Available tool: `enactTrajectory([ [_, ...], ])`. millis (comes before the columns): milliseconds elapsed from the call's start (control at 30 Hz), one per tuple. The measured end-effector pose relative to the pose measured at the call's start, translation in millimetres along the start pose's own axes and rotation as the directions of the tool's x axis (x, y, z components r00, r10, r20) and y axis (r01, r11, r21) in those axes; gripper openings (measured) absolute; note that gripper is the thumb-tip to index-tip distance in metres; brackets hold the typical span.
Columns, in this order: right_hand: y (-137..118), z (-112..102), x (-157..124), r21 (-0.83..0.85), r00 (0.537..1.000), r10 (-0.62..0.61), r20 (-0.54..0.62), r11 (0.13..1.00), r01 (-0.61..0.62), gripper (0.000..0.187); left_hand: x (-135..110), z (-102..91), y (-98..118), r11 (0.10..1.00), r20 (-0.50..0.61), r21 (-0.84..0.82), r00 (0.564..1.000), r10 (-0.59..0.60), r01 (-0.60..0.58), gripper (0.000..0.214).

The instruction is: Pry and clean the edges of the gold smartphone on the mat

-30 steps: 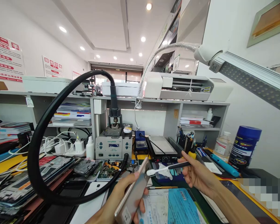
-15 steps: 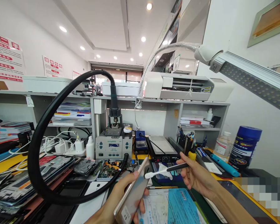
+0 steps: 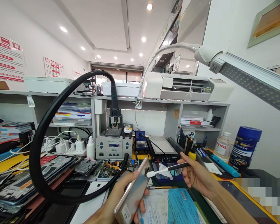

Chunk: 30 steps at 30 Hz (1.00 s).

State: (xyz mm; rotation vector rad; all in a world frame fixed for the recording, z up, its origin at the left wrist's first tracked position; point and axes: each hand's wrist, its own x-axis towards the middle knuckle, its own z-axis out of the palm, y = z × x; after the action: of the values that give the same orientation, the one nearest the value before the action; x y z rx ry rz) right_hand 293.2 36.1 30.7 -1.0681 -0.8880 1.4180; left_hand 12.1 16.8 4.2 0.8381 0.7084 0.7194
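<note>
My left hand (image 3: 118,203) grips a gold-edged smartphone (image 3: 134,191), held tilted with its top end pointing up and away. My right hand (image 3: 197,175) pinches a small brush (image 3: 168,169) with a dark handle and a white head. The white head sits just right of the phone's top edge, close to touching it. Both hands hover over a blue and white printed sheet (image 3: 170,207) on the bench.
A thick black hose (image 3: 40,149) loops from the grey hot-air station (image 3: 114,146) across the left. Opened phones and circuit boards (image 3: 60,168) cover the left bench. A heating plate (image 3: 162,146), tool cup (image 3: 188,143), blue can (image 3: 245,146) and lamp head (image 3: 249,79) stand at right.
The brush head shifted left toward the phone's top edge, then drew back slightly right. The phone stays in much the same tilted pose.
</note>
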Motion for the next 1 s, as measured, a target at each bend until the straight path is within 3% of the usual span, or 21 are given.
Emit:
enactTrajectory([
  [200,-0.1,-0.6,0.1,0.021,0.999,0.049,0.023,0.999,-0.050,0.043,-0.9,0.2,0.7,0.998,-0.014,0.026,0.998,-0.065,0.065,0.076],
  [400,2.4,-3.4,4.8,-0.005,0.998,0.058,0.025,0.998,-0.058,0.039,-0.8,-0.3,-0.1,1.000,-0.011,0.011,1.000,-0.002,0.002,0.075],
  [1000,2.6,-0.1,1.2,-0.025,0.998,0.057,0.013,0.998,-0.057,0.037,-3.2,2.7,1.6,0.999,-0.017,0.035,1.000,-0.020,0.021,0.076],
])
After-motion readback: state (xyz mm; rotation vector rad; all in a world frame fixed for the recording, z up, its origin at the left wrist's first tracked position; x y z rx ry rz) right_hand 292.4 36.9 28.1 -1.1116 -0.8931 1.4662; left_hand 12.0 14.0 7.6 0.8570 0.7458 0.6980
